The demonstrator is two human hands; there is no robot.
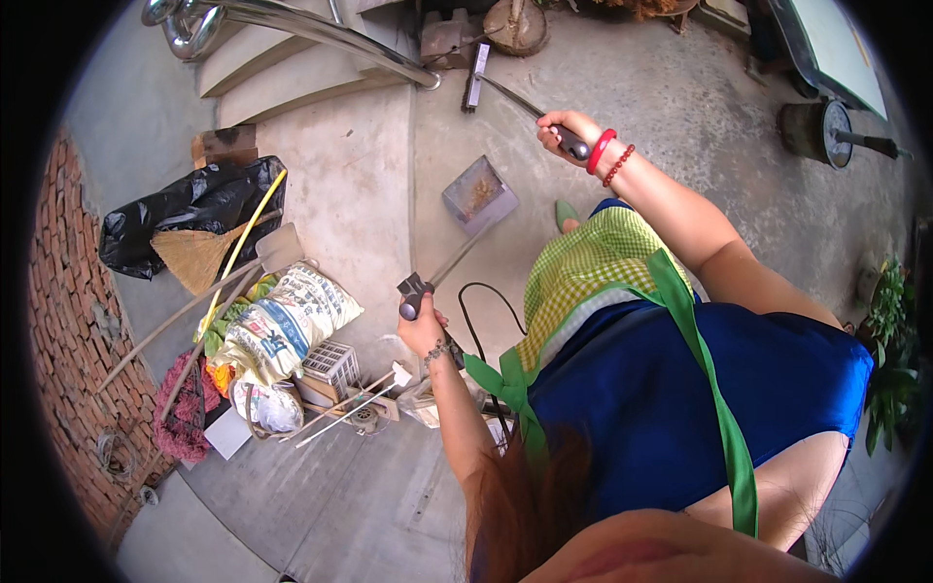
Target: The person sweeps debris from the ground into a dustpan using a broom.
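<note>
My left hand (423, 329) is closed around the top of a long dustpan handle (459, 255), just below its dark clip. The grey plastic dustpan (503, 208) rests on the concrete floor, with brownish debris (481, 186) in its tray. Higher in the view, my right hand (572, 135) grips the dark end of a broom handle (510, 95). The broom's narrow lilac head (476, 76) has dark bristles and lies beyond the dustpan, apart from it. A green slipper (565, 213) shows beside the checked apron (583, 270).
Steps (313, 84) with a steel handrail (328, 36) rise at upper left. At left are a black plastic bag (211, 189), a straw broom (193, 255), a shovel (280, 248) and a printed sack (284, 321). A metal bucket (813, 131) stands at right, above potted plants (885, 313).
</note>
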